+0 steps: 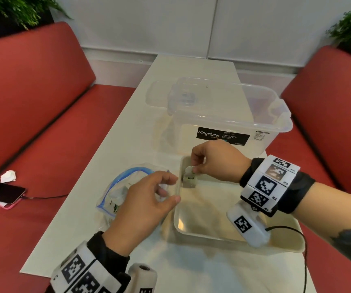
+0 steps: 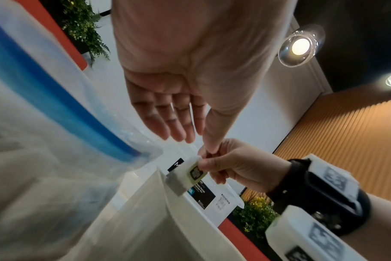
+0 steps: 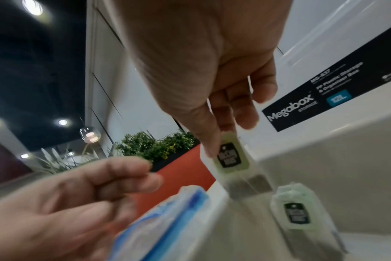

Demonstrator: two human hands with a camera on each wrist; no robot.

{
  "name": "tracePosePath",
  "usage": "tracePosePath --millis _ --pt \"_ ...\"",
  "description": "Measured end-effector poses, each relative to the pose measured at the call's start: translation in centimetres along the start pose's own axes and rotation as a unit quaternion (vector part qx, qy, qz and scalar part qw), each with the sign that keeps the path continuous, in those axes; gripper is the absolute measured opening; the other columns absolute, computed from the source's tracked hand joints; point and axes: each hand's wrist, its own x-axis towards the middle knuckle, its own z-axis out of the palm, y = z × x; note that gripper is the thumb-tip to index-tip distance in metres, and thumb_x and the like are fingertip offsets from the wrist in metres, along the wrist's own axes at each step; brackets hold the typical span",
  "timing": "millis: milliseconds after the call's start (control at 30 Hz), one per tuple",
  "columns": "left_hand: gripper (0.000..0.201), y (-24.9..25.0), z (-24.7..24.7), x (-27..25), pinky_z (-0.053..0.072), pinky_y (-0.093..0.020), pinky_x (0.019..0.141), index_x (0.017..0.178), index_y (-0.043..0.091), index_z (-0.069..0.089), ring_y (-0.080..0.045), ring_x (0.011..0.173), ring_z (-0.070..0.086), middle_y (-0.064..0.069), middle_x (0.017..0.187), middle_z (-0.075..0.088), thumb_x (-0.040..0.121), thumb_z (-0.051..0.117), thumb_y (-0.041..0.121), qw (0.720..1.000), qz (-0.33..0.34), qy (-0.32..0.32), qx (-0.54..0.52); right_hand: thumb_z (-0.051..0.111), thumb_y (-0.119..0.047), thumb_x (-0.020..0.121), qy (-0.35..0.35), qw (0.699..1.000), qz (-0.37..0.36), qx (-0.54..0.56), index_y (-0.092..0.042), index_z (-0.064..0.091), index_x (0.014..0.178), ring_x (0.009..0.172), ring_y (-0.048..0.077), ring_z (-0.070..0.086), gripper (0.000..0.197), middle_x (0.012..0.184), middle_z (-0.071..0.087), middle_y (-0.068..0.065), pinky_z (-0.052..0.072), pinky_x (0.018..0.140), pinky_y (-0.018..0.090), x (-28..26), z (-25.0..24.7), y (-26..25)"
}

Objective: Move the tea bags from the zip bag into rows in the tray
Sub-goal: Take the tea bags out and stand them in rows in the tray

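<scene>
A clear zip bag (image 1: pixel 115 193) with a blue seal lies on the table left of a cream tray (image 1: pixel 212 231). My right hand (image 1: pixel 197 168) pinches a tea bag (image 1: pixel 188 172) by its green tag above the tray's far left corner. The same tea bag (image 3: pixel 232 159) hangs from thumb and fingers in the right wrist view. A second tea bag (image 3: pixel 295 215) lies in the tray beside it. My left hand (image 1: pixel 170 191) hovers over the bag's mouth, fingers relaxed and holding nothing. More tea bags (image 1: pixel 117 205) show inside the zip bag.
A clear Megabox storage box (image 1: pixel 223 115) stands right behind the tray. Red bench seats flank the white table (image 1: pixel 128 134). A phone (image 1: pixel 3 194) with a cable and a crumpled tissue (image 1: pixel 8 176) lie on the left seat. A black cable (image 1: pixel 301 240) runs by the tray's right end.
</scene>
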Motion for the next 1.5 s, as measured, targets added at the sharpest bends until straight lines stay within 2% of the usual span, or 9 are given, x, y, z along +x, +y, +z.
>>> tracePosePath --millis 100,200,333,700,933,1033,1167,1400,1500 --pt "0.023 -0.3 0.2 -1.0 0.04 -0.008 0.063 0.084 0.042 0.066 -0.004 0.072 0.057 0.012 0.08 0.066 0.072 0.077 0.026 0.997 0.006 -0.065 0.037 0.073 -0.024 0.075 -0.037 0.998 0.033 -0.026 -0.024 0.068 0.078 0.073 0.015 0.055 0.006 0.064 0.054 -0.013 0.045 0.066 0.027 1.2 0.9 1.1" --pt "0.022 -0.7 0.4 -1.7 0.043 -0.013 0.064 0.085 0.049 0.066 -0.002 0.071 0.055 0.012 0.068 0.058 0.071 0.077 0.036 0.989 0.002 -0.133 0.071 0.073 -0.021 0.075 -0.069 0.994 0.051 -0.06 -0.024 0.071 0.082 0.075 0.016 0.057 0.008 0.077 0.065 -0.007 0.04 0.062 0.024 2.5 2.1 1.5" --pt "0.024 -0.6 0.6 -2.0 0.042 -0.01 0.068 0.097 0.046 0.066 0.002 0.081 0.054 0.022 0.087 0.063 0.074 0.071 0.046 0.968 0.032 -0.203 0.144 0.067 -0.02 0.079 -0.1 0.987 0.051 -0.112 -0.025 0.072 0.086 0.073 0.019 0.054 0.009 0.077 0.062 -0.002 0.034 0.057 0.022 3.7 3.6 1.4" --pt "0.025 -1.0 0.8 -1.6 0.038 -0.006 0.069 0.105 0.04 0.066 0.004 0.071 0.051 0.02 0.102 0.064 0.08 0.068 0.04 0.95 0.032 -0.269 0.154 0.062 -0.026 0.082 -0.089 0.985 0.036 -0.145 -0.027 0.066 0.093 0.077 0.02 0.051 0.012 0.091 0.064 -0.001 0.035 0.065 0.026 4.7 5.0 1.2" --pt "0.02 -1.2 0.8 -1.6 0.037 -0.004 0.067 0.103 0.039 0.067 0.008 0.074 0.051 0.028 0.086 0.058 0.084 0.066 0.034 0.953 0.034 -0.267 0.138 0.064 -0.034 0.079 -0.051 0.989 0.013 -0.138 -0.027 0.053 0.083 0.074 0.019 0.05 0.013 0.08 0.056 -0.007 0.027 0.053 0.023 3.2 4.1 2.1" --pt "0.02 -1.4 0.9 -1.6 0.033 -0.001 0.066 0.103 0.038 0.067 0.017 0.075 0.047 0.029 0.079 0.053 0.085 0.065 0.033 0.953 0.043 -0.267 0.136 0.064 -0.032 0.083 -0.185 0.973 -0.027 -0.137 -0.028 0.065 0.102 0.08 0.015 0.052 0.019 0.084 0.059 -0.008 0.037 0.067 0.023 2.4 4.0 2.1" --pt "0.018 -1.5 1.0 -1.5 0.034 -0.002 0.066 0.102 0.036 0.068 0.014 0.072 0.048 0.02 0.091 0.062 0.085 0.065 0.033 0.954 0.049 -0.266 0.128 0.06 -0.02 0.089 -0.334 0.926 -0.073 -0.161 -0.027 0.054 0.132 0.104 0.016 0.058 0.044 0.114 0.066 -0.002 0.039 0.088 0.023 2.9 5.1 2.0" --pt "0.017 -1.7 1.1 -1.3 0.035 -0.003 0.068 0.101 0.035 0.069 0.011 0.072 0.05 0.017 0.097 0.066 0.084 0.065 0.032 0.955 0.057 -0.265 0.121 0.051 -0.014 0.093 -0.35 0.907 -0.106 -0.211 -0.018 0.046 0.137 0.115 0.02 0.052 0.045 0.127 0.059 0.002 0.029 0.078 0.015 4.5 6.7 1.4" --pt "0.017 -1.7 1.1 -1.3 0.035 -0.002 0.068 0.101 0.035 0.069 0.011 0.073 0.05 0.017 0.098 0.066 0.085 0.065 0.033 0.955 0.057 -0.265 0.121 0.052 -0.011 0.091 -0.328 0.919 -0.102 -0.193 -0.016 0.054 0.13 0.105 0.022 0.056 0.039 0.12 0.062 0.003 0.039 0.095 0.021 4.8 6.9 1.7"
